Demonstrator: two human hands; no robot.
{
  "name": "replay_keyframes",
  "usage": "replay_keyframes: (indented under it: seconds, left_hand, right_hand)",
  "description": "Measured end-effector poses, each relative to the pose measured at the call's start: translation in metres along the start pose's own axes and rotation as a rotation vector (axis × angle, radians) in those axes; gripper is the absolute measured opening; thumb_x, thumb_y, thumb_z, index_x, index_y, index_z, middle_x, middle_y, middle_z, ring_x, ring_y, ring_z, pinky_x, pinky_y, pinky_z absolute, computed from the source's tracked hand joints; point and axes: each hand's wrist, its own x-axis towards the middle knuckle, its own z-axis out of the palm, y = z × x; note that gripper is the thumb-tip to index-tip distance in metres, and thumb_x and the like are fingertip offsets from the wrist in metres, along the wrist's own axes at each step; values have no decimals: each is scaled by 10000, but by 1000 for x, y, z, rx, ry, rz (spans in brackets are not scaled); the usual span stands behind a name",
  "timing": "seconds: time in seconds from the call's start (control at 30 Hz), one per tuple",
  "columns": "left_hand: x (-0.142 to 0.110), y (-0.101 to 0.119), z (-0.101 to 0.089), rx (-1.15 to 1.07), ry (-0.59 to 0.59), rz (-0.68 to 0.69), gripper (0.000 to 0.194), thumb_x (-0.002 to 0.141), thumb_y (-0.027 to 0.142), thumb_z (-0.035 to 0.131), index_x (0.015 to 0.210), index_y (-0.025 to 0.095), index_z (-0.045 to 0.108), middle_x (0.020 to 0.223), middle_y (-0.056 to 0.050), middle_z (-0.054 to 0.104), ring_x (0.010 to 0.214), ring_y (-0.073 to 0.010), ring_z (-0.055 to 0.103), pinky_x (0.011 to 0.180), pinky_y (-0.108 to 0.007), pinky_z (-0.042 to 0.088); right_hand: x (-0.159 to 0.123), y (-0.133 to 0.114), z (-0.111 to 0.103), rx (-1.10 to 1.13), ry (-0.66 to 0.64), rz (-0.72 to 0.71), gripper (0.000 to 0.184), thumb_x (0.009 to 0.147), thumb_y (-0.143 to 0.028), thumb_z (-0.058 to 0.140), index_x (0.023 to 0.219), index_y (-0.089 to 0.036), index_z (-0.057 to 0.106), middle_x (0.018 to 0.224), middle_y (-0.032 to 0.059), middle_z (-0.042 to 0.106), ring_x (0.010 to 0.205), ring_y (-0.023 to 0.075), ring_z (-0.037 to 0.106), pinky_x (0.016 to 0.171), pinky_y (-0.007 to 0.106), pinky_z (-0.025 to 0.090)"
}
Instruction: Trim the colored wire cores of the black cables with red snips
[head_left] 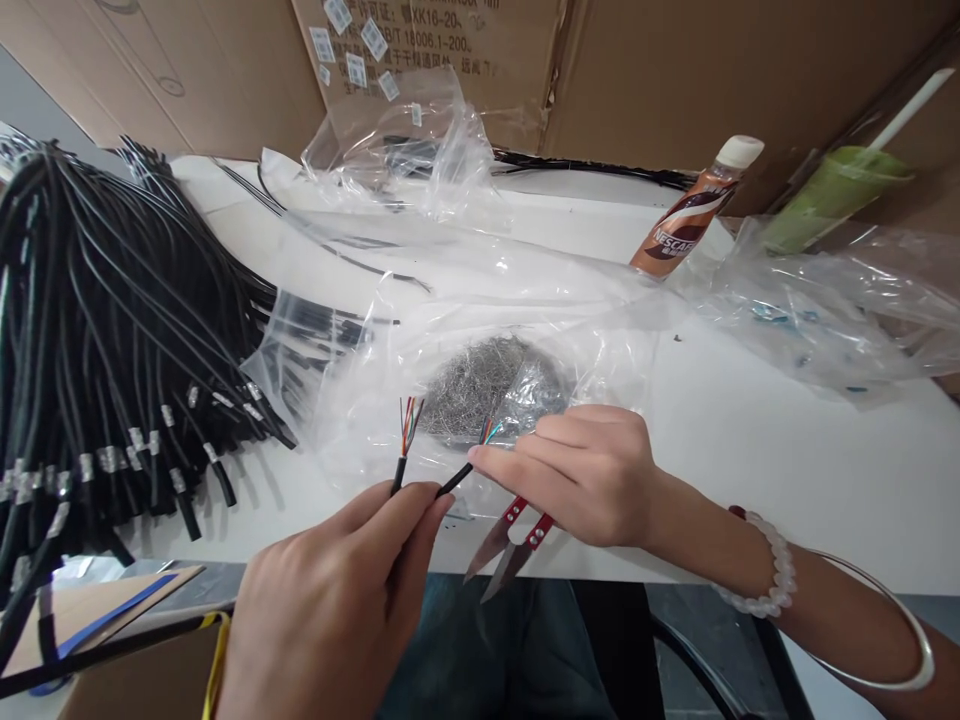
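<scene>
Cables with stripped ends are sitting in the person's hands, just above the near edge of the white worktop (750, 420). The left hand (337, 610) is pinching two black cables (399, 472) between thumb and fingers, its grip clamped on them, so that their coloured wires (409, 422) are fanning upward. The right hand (592, 475) is closing its fingertips on the bared strands of the second cable, while a pair of red-handled snips (510, 545) is lying tucked under its palm, blades pointing toward the person.

Behind the hands, a clear plastic bag (480, 330) is holding a heap of small metal pieces (480, 385). To the left, a thick bundle of black cables (112, 340) is lying spread across the worktop, many wearing metal bands near their ends. By my reckoning these two ends are already stripped and the wires are being sorted or trimmed.

Farther back, a coffee bottle (694, 215) and a green cup (832, 195) are standing before cardboard boxes (660, 70).
</scene>
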Motion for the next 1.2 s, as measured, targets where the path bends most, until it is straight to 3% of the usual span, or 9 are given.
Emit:
replay_keyframes:
  seconds: [0.33,0.73,1.0,1.2]
  left_hand:
    - [-2,-4,0,-36,-47,32,456,1007,312,340,768,207,714,670,-2,717,477,-178,671,359,-301,432]
    - [-5,-3,-1,-52,-55,22,432,1000,301,355,760,220,704,647,3,705,470,-184,664,359,-305,401]
    - [-6,0,0,19,-45,31,463,1007,285,309,715,233,665,568,19,645,393,-191,610,346,-332,356]
    - [-4,1,2,73,-31,38,473,1006,273,313,718,230,687,592,11,675,379,-192,603,344,-325,323]
  right_hand:
    - [2,-5,-6,-127,-43,-217,281,982,-131,473,837,-88,710,556,-18,529,480,85,356,456,277,220]
    - [1,-6,-6,-62,-11,-90,379,977,-104,391,741,-138,685,523,-30,490,486,91,333,471,266,245]
    - [4,-14,-9,-215,35,-237,260,914,-98,516,765,-82,728,563,21,566,522,94,417,480,266,278]
    - [6,-16,-10,-319,-45,-297,141,872,-116,630,775,-76,724,552,15,510,538,96,390,476,275,240]
